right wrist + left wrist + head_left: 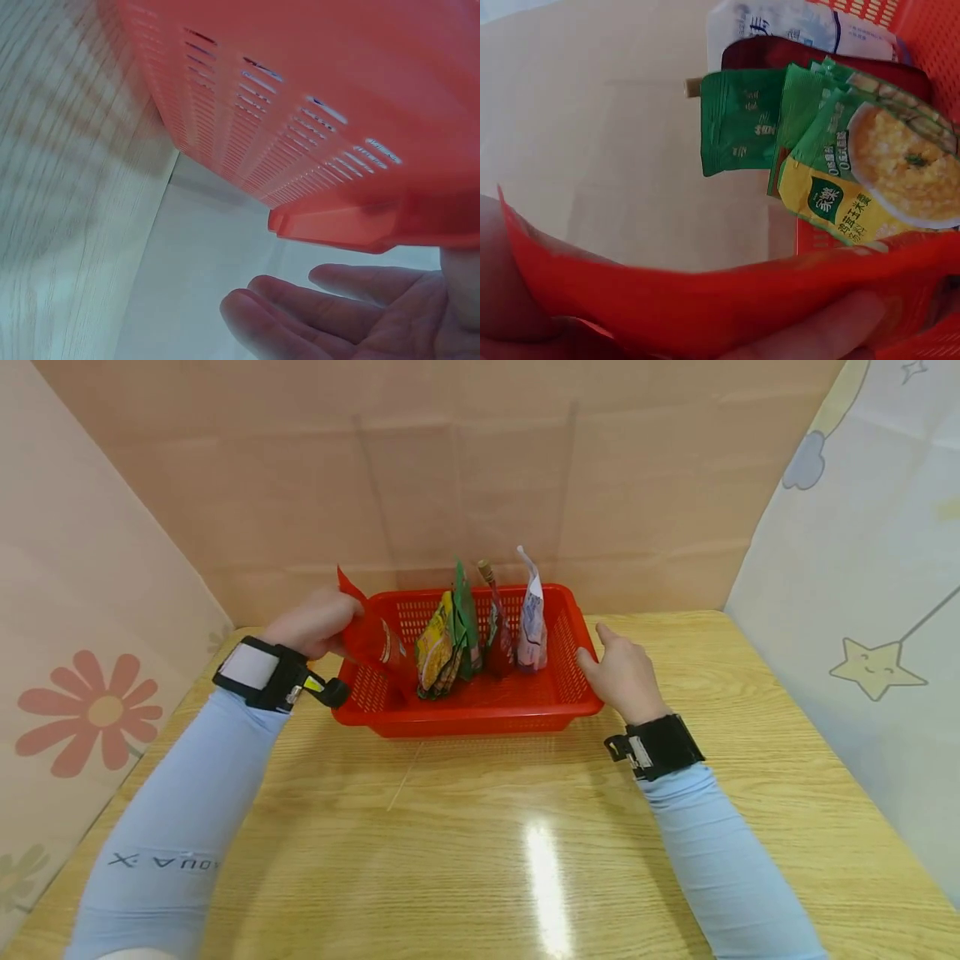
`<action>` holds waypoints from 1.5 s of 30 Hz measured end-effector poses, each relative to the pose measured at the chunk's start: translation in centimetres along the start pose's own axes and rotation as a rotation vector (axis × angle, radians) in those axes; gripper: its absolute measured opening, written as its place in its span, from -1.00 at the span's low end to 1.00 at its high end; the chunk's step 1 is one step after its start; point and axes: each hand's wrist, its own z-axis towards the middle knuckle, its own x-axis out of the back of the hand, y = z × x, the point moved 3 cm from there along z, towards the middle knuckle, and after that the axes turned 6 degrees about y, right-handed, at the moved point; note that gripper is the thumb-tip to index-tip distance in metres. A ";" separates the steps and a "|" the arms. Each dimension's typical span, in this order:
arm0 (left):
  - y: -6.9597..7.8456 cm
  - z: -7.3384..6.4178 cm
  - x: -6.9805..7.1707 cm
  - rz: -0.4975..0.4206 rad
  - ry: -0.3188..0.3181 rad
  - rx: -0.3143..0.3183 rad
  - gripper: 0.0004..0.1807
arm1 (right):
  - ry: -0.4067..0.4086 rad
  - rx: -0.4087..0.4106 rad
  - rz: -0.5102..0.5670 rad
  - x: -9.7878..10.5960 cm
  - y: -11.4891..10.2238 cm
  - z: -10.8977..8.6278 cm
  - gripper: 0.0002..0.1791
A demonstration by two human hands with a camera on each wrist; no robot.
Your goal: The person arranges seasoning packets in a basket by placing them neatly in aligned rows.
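Observation:
My left hand (318, 620) grips the top of a red packet (375, 643) that stands tilted at the left end of a red plastic basket (480, 720). In the left wrist view a finger and the packet's bent red film (705, 300) fill the bottom. To its right are yellow-and-green soup packets (435, 647), a green packet (465, 618), a dark red pouch (498, 643) with a tan cap, and a white bag (533, 627). At the basket's right rim, my right hand (624, 672) rests its thumb, its fingers (300, 307) loosely extended outside the wall.
The basket stands on a wood-grain table (465, 843), near a plain tan backdrop (465, 468). Patterned panels rise on both sides, one with a red flower (105, 710), the other with a yellow star (876, 668).

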 end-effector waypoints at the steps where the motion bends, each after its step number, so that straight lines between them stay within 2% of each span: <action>1: 0.1 0.3 -0.1 -0.004 -0.012 0.003 -0.50 | 0.001 0.000 0.001 0.0 0.0 0.0 -0.33; 6: 0.7 1.0 -0.4 -0.072 -0.066 0.011 -0.50 | -0.004 0.000 0.008 -0.2 0.0 0.0 -0.33; 8: 0.8 0.8 -0.4 -0.081 -0.059 -0.001 -0.47 | -0.008 0.001 0.020 -0.3 0.0 0.0 -0.34; 11: 0.8 0.3 -0.4 -0.061 -0.002 -0.042 -0.32 | -0.008 0.003 0.039 -0.4 -0.1 0.0 -0.37; 14: 0.5 0.3 -0.9 0.021 0.077 -0.088 -0.20 | -0.006 0.001 0.046 -0.4 0.0 -0.1 -0.41; 17: -0.2 0.9 -1.7 0.117 0.138 -0.099 -0.14 | -0.006 0.002 0.046 -0.4 0.1 -0.1 -0.42; 20: -1.0 1.8 -2.6 0.130 0.165 -0.098 -0.09 | -0.009 0.000 0.049 -0.5 0.2 -0.1 -0.43; 22: -1.4 2.5 -3.3 0.093 0.161 -0.108 -0.16 | -0.009 -0.003 0.054 -0.5 0.3 -0.2 -0.43; 25: -2.0 3.4 -4.1 -0.001 0.126 -0.117 -0.39 | -0.005 -0.004 0.069 -0.6 0.4 -0.2 -0.44; 28: -2.4 4.0 -4.6 -0.072 0.093 -0.089 -0.55 | -0.002 0.004 0.078 -0.6 0.3 -0.2 -0.44; 33: -2.8 4.3 -4.3 -0.135 0.095 -0.036 -0.51 | -0.009 0.009 0.090 -0.6 0.1 -0.2 -0.44; 40: -3.3 4.6 -4.1 -0.164 0.052 -0.065 -0.60 | -0.007 0.007 0.093 -0.5 0.0 -0.1 -0.45; 45: -3.4 4.9 -4.0 -0.192 0.016 -0.031 -0.46 | -0.011 -0.004 0.088 -0.4 0.0 -0.2 -0.45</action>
